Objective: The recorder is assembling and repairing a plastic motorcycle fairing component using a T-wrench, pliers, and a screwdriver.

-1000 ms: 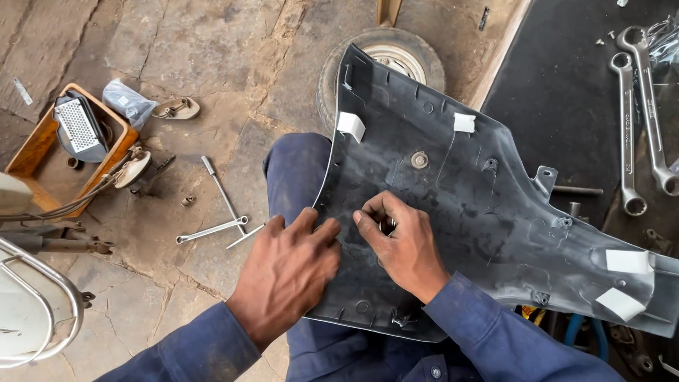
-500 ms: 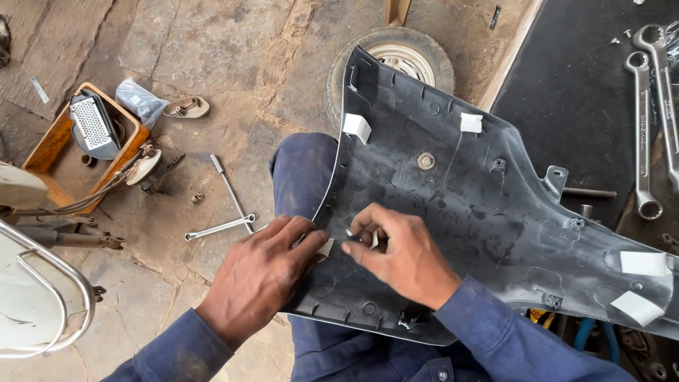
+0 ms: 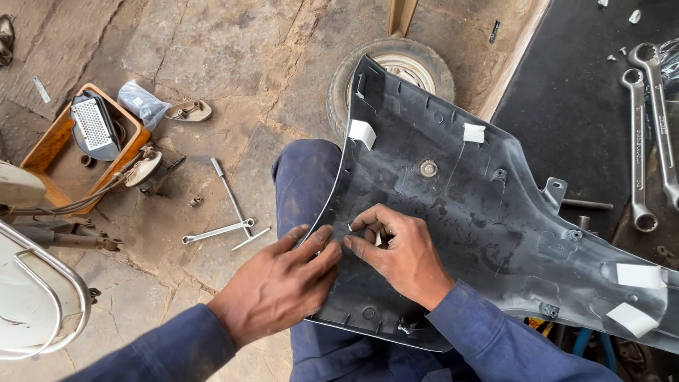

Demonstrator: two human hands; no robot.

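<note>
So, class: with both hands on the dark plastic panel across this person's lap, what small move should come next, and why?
Probably press the small white piece flat: the right hand pinches it against the panel while the left hand steadies the edge.

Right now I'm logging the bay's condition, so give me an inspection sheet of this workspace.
Surface: cracked, dusty stone floor; black mat at right.
Job's things: dark plastic panel on the person's lap, inner side up, white pads stuck on it.
Clutter: T-wrench and spanner on the floor; two ring spanners on the mat; wooden tray with parts; small wheel behind the panel.
Hands: left hand on the panel's edge; right hand fingers pinch something small on the panel.
Cables: cables run from the tray.
Surroundings: white bodywork at left.
</note>
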